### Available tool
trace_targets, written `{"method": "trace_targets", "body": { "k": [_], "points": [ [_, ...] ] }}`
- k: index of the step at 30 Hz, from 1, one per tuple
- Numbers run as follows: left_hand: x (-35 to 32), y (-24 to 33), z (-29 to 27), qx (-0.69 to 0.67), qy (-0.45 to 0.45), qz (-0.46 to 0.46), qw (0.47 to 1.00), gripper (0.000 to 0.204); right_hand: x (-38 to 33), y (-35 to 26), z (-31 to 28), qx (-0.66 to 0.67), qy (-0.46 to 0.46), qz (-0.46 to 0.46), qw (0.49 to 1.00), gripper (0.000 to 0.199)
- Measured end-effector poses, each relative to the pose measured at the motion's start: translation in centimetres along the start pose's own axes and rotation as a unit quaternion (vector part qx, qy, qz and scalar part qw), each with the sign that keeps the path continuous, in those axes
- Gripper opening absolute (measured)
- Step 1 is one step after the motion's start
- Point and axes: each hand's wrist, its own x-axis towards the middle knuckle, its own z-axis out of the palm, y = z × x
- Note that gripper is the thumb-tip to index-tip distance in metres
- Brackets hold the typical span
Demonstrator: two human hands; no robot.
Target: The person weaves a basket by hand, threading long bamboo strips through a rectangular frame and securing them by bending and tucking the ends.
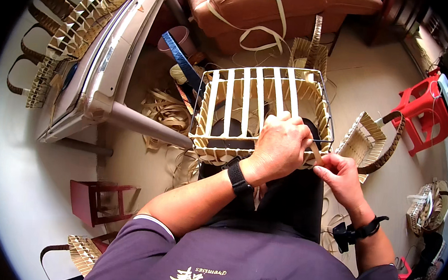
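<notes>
A rectangular basket (246,99) with a dark wire frame rests on my lap. Several pale flat strips cross its upper side, and more pale strip wraps its edges. My left hand (282,144) is closed at the near rim, right of the middle, its fingers curled down. A short tan strip (315,151) runs from the fingertips of my left hand to my right hand. Just outside the basket's near right corner, my right hand (339,178) pinches this strip between thumb and fingers. The undersides of the left fingers are hidden.
Left stands a table (120,53) on its side, with finished baskets (74,33) behind. Loose strips (168,112) heap beside its leg. A handled basket (363,140) and red stool (426,111) are right. A brown sofa (276,12) stands ahead, a dark red stool (95,201) left.
</notes>
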Motion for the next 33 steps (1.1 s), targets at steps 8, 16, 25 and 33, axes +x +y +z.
{"method": "trace_targets", "body": {
  "k": [8,16,25,33],
  "points": [
    [1.8,-1.6,-6.6,-0.132,-0.18,-0.027,0.974,0.02,0.4,-3.1,-4.0,0.131,-0.167,-0.024,0.977,0.03],
    [0.6,-0.8,-6.3,-0.031,-0.1,0.036,0.994,0.016,1.7,-6.1,-3.7,0.258,-0.182,-0.022,0.949,0.031],
    [-0.1,-0.6,-3.5,0.12,-0.024,0.102,0.987,0.008,0.9,-1.9,-4.3,0.351,-0.154,0.04,0.923,0.026],
    [-0.6,0.4,-2.8,0.04,-0.007,0.034,0.999,0.005,-0.5,-1.2,-3.3,0.36,-0.124,0.05,0.923,0.027]
  ]
}}
